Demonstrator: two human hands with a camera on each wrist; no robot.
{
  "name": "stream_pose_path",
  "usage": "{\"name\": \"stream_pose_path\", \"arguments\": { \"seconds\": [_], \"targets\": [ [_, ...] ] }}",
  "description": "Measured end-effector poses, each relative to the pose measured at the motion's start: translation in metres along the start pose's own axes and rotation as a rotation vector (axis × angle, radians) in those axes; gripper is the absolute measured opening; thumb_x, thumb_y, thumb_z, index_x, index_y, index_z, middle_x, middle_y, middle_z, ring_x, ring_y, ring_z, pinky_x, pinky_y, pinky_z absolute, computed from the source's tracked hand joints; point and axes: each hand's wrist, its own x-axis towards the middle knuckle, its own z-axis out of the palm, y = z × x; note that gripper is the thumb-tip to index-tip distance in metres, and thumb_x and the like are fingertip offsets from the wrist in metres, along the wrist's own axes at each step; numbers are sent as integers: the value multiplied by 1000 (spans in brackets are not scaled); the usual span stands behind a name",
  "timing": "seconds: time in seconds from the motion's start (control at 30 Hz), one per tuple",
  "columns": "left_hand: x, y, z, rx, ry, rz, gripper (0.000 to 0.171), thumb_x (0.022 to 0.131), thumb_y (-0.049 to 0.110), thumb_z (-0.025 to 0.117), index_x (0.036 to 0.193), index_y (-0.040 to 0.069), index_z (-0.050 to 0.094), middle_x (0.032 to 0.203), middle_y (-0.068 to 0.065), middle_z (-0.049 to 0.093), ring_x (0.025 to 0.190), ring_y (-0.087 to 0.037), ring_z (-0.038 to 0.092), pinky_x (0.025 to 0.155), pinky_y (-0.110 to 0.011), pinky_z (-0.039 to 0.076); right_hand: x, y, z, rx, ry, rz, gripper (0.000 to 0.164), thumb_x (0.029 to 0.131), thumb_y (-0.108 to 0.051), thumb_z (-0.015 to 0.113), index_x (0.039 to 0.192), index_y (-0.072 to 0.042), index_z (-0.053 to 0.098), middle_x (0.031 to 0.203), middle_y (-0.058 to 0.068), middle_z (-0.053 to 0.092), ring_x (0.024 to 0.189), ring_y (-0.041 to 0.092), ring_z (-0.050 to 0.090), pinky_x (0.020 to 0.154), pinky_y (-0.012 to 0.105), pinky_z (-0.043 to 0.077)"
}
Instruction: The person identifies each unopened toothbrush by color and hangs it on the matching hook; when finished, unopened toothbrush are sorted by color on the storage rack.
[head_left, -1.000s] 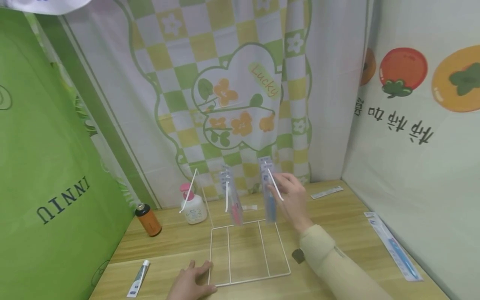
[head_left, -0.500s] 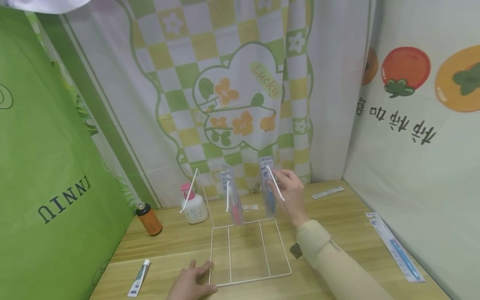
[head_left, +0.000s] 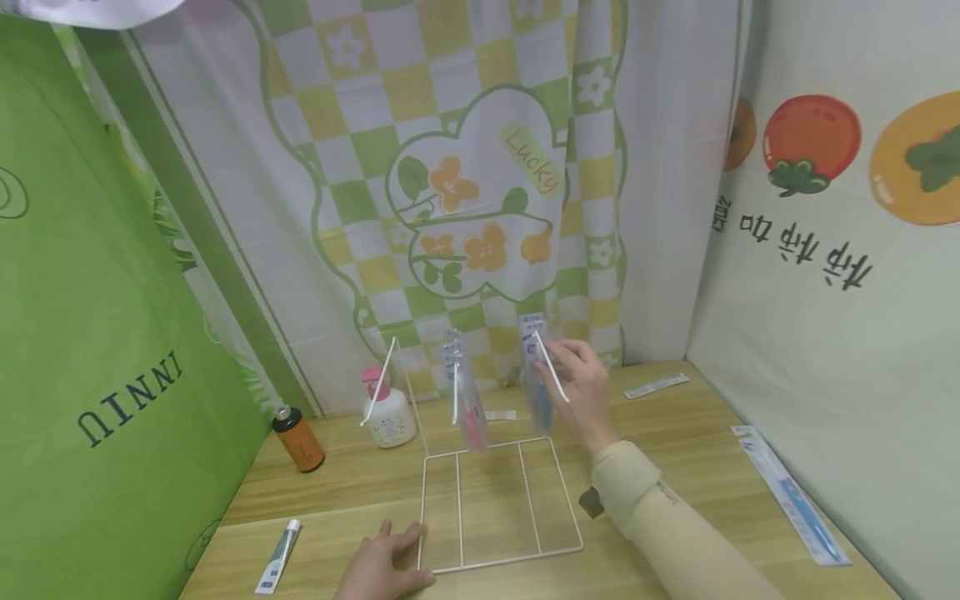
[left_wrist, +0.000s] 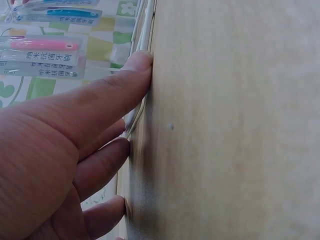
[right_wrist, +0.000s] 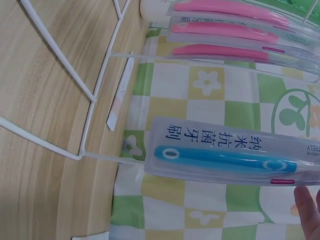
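Note:
A white wire rack stands on the wooden table, with hooks sticking out toward me. At its front left corner rests my left hand, fingers spread on the tabletop. The left wrist view shows that thumb lying against the white wire. My right hand pinches a packaged blue toothbrush by its edge at the right hook; only fingertips show in the right wrist view. Several packaged pink toothbrushes hang on the middle hook, while the left hook carries nothing.
Behind the rack's left side stands a pink-topped pump bottle, with an orange bottle farther left. A toothpaste tube lies front left. Another packaged blue toothbrush lies at right, near a thin white packet. Curtains enclose the table.
The right hand's blue toothbrush package has risen slightly, its lower end higher than a second ago. In the last half second nothing visibly moves, and the left hand stays in place.

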Motion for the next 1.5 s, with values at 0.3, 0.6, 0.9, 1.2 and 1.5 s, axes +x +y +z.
{"name": "stream_pose_path", "arguments": {
  "seconds": [0.3,0.6,0.9,1.2,1.5],
  "targets": [
    [0,0,0,-5,7,5,80,74,48,97,145,23,70,152,-47,44,124,-87,37,95,-94,33,-4,4,-5,-19,-4,1,43,85,3,88,126,-3,77,114,16,69,97,30,70,77,36,67],
    [0,-2,-1,-21,-18,26,81,77,47,95,147,19,68,152,-38,51,133,-81,35,100,-94,27,-7,17,-46,6,-88,65,50,78,14,89,123,-3,78,117,17,71,95,14,67,74,27,65],
    [1,-3,-2,-44,-30,42,82,78,48,94,148,16,67,153,-32,55,140,-76,33,102,-94,22,-13,38,-99,-110,-237,183,47,88,-2,88,132,-9,75,119,11,70,101,14,63,78,16,61],
    [0,2,-3,-29,-3,5,81,75,48,96,146,21,69,153,-42,48,130,-83,35,98,-95,27,-21,71,-168,-240,-352,412,47,98,-26,83,141,-11,70,121,16,75,94,26,73,71,22,59],
    [-1,0,-1,-21,6,-1,82,74,49,96,147,22,68,154,-45,44,126,-87,34,96,-95,28,-33,113,-236,-308,-517,550,63,101,-39,78,148,0,61,138,35,65,78,23,80,65,29,65]
  ]
}}
